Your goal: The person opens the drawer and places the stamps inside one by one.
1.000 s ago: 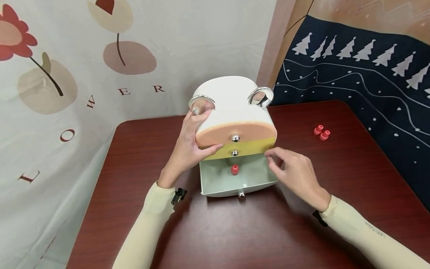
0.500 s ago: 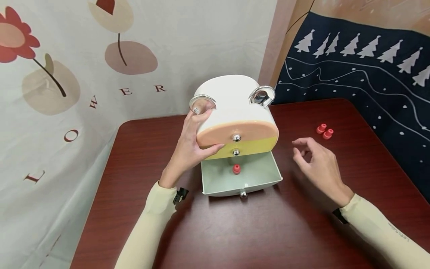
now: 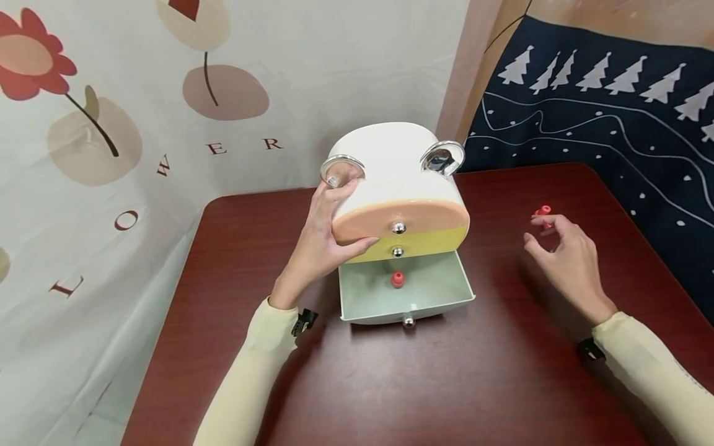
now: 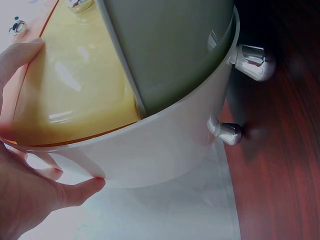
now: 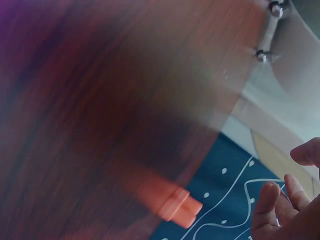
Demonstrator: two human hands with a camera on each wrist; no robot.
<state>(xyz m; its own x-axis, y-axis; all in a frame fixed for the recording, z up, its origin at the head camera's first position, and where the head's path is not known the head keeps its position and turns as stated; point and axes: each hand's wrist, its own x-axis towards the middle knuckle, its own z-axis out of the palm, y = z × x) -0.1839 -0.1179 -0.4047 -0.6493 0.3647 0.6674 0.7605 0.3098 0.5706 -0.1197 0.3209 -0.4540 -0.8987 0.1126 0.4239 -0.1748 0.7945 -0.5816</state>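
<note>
A small white drawer box (image 3: 385,145) with ring-shaped chrome ears stands on the table. Its peach drawer front (image 3: 362,223) and yellow drawer front (image 3: 435,244) are closed; the pale green bottom drawer (image 3: 437,288) is pulled out, with a red peg-like piece (image 3: 398,280) inside. My left hand (image 3: 319,244) grips the box's left side, thumb across the front. To the right, my right hand (image 3: 571,263) hovers with loosely bent fingers, thumb and index apart, holding nothing. Its fingertips overlap the red pieces (image 3: 545,209) on the table, partly hiding them; one red piece (image 5: 175,204) shows blurred in the right wrist view.
The dark red-brown wooden table (image 3: 446,384) has rounded far corners. A pale cloth with flowers and letters (image 3: 334,74) hangs behind it, and a navy cloth with white trees (image 3: 586,118) at the right. Chrome feet (image 4: 227,132) support the box.
My right hand has moved right, from the open drawer's right edge to the two red pieces on the table. My left hand keeps its grip on the box.
</note>
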